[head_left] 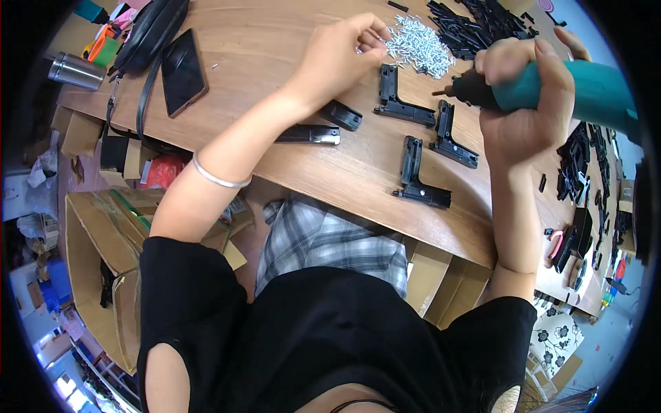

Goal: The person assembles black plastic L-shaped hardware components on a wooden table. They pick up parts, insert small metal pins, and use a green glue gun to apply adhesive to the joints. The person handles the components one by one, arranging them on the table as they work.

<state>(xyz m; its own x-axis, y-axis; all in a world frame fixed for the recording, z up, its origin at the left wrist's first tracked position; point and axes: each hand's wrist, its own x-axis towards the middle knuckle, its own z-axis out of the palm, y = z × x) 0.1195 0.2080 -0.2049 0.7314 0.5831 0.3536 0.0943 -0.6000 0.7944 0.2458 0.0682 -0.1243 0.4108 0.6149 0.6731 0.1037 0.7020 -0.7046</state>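
My left hand point(342, 51) is at the left edge of a pile of small silvery screws point(421, 47), fingers curled and pinched together; what they hold, if anything, is too small to make out. In my right hand point(527, 103) is a teal electric screwdriver point(595, 93), its dark bit pointing left above the table. Below the screws lie black L-shaped plastic parts: one upper part point(403, 108), one to its right point(453, 138) and one nearer me point(420, 179). Two black elongated pieces, one point(344, 115) and another point(310, 134), lie by my left forearm.
A heap of thin black parts point(475, 27) lies behind the screws. More black parts point(575, 162) spread along the right. On the left are a phone point(183, 72), a black bag point(148, 34) and a steel cup point(77, 71). Cardboard boxes point(103, 227) stand below the table edge.
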